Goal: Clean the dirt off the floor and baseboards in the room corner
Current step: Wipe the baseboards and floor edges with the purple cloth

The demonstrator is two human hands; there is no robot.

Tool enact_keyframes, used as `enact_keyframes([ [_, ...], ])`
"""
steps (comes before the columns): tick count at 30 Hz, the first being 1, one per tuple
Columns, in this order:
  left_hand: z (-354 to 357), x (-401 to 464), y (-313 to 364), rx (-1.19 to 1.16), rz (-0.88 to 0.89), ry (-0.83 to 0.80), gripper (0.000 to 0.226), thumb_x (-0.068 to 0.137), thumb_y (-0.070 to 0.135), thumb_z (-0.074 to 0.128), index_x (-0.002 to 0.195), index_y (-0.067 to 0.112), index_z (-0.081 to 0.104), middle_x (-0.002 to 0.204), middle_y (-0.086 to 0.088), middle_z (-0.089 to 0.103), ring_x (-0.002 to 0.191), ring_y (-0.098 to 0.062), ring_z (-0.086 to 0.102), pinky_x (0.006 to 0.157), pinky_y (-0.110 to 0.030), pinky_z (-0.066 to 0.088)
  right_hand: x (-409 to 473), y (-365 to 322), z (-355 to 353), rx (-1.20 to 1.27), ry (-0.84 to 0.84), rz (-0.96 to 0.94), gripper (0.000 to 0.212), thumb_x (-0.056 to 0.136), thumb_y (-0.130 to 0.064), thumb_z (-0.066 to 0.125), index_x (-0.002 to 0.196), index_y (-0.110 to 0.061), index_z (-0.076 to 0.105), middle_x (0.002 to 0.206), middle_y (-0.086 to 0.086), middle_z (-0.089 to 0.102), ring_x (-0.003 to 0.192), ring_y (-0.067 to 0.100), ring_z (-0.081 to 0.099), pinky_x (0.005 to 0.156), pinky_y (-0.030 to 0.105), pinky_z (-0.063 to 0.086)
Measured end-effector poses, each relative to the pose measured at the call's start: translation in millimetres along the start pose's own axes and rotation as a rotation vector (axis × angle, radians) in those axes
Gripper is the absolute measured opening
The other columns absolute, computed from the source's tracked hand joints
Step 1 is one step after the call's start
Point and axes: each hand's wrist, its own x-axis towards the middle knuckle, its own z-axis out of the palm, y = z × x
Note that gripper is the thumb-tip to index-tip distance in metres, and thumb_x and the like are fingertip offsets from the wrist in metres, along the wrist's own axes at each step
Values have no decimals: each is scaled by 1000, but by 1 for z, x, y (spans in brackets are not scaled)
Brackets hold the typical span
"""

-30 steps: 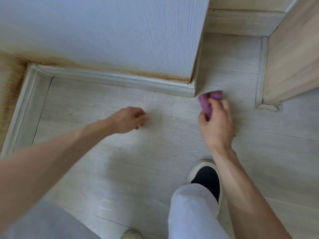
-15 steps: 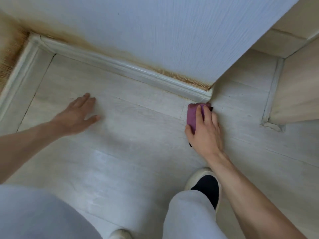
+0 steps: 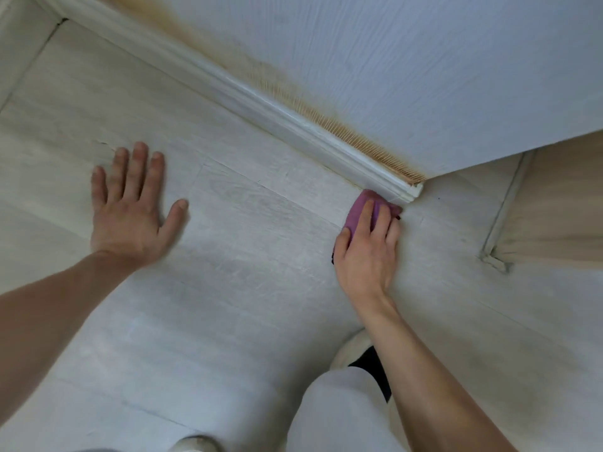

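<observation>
Purple cloth (image 3: 359,210) sits clamped under the right hand (image 3: 365,252), pressed to the floor (image 3: 261,288) against the baseboard (image 3: 293,125) end. The left hand (image 3: 130,207) lies flat, fingers apart, bracing. Rubbing may smear the brownish stain, possibly dirt, onto the wall (image 3: 424,60), or the bracing palm could slip.

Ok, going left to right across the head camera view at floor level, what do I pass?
Left hand flat on the floor → purple cloth under the right hand, against the end of the baseboard → wooden panel at far right.
</observation>
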Motion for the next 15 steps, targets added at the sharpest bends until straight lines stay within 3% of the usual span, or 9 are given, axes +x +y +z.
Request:
enact_keyframes([
  [2, 1, 0, -1, -6, 2, 19, 83, 97, 64, 26, 165, 25, 1, 173, -3, -2, 159, -27, -5, 127, -54, -4, 15, -26, -5, -19, -9, -18, 65, 97, -34, 54, 149, 3, 42, 143, 22, 47, 126, 39, 44, 113, 47, 39],
  [6, 0, 0, -1, -20, 2, 33, 83, 96, 64, 26, 165, 25, 1, 173, -1, -2, 159, -26, -5, 127, -54, -3, 32, -57, -13, -22, -54, -254, 69, 91, -26, 64, 150, 2, 41, 141, 20, 46, 122, 35, 46, 110, 42, 43],
  [10, -1, 0, -2, -37, 5, 45, 82, 97, 62, 28, 165, 25, 4, 173, -2, 0, 159, -27, -2, 127, -54, -2, 28, 2, -38, 193, -167, -320, 58, 93, -7, 60, 150, -5, 47, 138, 10, 48, 120, 26, 45, 101, 39, 49],
  [15, -1, 0, -1, -48, 9, 51, 81, 97, 61, 28, 165, 24, 6, 173, -1, 0, 159, -27, -2, 127, -55, -2, 15, 84, -93, 90, -365, -260, 54, 101, -18, 53, 154, -13, 45, 142, 0, 47, 123, 20, 45, 105, 26, 36],
])
